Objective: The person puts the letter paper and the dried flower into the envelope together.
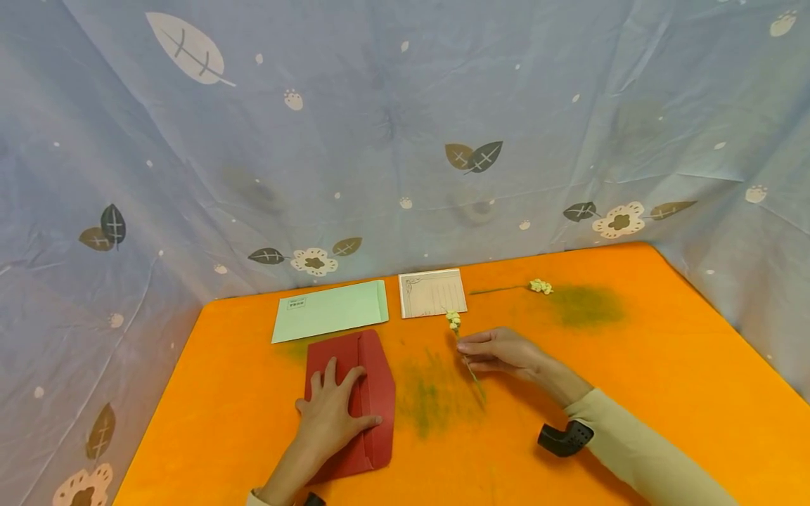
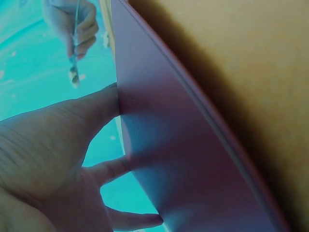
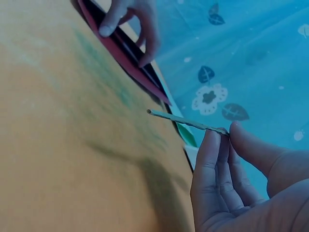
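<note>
In the head view a red envelope (image 1: pixel 380 372) lies on the orange table with its flap unfolded to the right. My left hand (image 1: pixel 329 413) rests on it, fingers spread and fingertips pressing its surface. Right of the envelope, my right hand (image 1: pixel 504 351) pinches the stem of a small pale yellow flower (image 1: pixel 453 320) between thumb and fingers, raised over the table. The blossom points away from me. From the right wrist view, the stem's cut end (image 3: pixel 150 112) sticks out past the fingertips, and its shadow falls on the tabletop.
Behind the red envelope lies a pale green envelope (image 1: pixel 332 310). A cream card with a printed border (image 1: pixel 433 295) is beside it, and a second yellow flower (image 1: pixel 541 286) lies farther right. Green smudges mark the orange tabletop (image 1: pixel 671 358). A patterned blue-grey cloth (image 1: pixel 380 176) hangs behind.
</note>
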The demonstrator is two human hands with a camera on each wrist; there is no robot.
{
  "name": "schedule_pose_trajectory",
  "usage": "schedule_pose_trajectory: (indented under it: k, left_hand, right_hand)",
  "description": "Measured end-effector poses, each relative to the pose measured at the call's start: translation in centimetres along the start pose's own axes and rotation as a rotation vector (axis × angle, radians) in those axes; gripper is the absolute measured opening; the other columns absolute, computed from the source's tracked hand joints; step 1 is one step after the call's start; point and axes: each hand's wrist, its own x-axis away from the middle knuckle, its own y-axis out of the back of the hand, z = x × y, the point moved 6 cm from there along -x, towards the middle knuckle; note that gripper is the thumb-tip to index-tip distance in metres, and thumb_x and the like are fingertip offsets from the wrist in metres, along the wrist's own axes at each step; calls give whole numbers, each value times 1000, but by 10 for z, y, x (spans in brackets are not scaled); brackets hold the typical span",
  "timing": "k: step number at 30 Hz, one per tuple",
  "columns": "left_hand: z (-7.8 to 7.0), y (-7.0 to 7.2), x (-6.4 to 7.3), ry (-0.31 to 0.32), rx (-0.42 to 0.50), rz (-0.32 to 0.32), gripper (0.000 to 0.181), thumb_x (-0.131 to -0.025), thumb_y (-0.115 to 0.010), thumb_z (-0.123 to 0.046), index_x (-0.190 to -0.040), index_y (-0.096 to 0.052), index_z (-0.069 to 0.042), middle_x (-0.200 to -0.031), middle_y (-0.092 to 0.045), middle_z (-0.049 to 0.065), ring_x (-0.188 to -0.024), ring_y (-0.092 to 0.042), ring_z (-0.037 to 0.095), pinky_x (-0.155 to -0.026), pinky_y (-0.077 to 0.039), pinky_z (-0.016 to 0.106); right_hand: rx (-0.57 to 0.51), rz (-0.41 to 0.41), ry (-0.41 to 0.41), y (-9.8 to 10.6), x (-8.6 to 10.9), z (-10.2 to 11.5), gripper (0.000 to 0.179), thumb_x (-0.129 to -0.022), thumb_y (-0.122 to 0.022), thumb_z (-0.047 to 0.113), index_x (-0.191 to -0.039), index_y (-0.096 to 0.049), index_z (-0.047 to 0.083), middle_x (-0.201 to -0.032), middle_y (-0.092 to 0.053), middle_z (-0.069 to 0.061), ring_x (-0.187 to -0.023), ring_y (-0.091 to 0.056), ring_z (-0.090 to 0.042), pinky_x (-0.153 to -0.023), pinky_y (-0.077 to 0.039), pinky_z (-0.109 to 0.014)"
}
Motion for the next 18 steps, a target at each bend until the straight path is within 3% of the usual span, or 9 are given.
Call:
schedule_pose_trajectory:
  k: [18]
  left_hand:
    - [0, 0, 0, 4, -5, -6, 80, -65, -87, -52, -132, -56, -21, -148, -33, 28, -123, -34, 48, -69, -39, 71]
  right_hand:
    - [-8, 16, 36, -38, -34, -4, 37, -95, -61, 2, -126, -55, -18, -109, -70, -21, -85, -71, -15, -81, -56, -32]
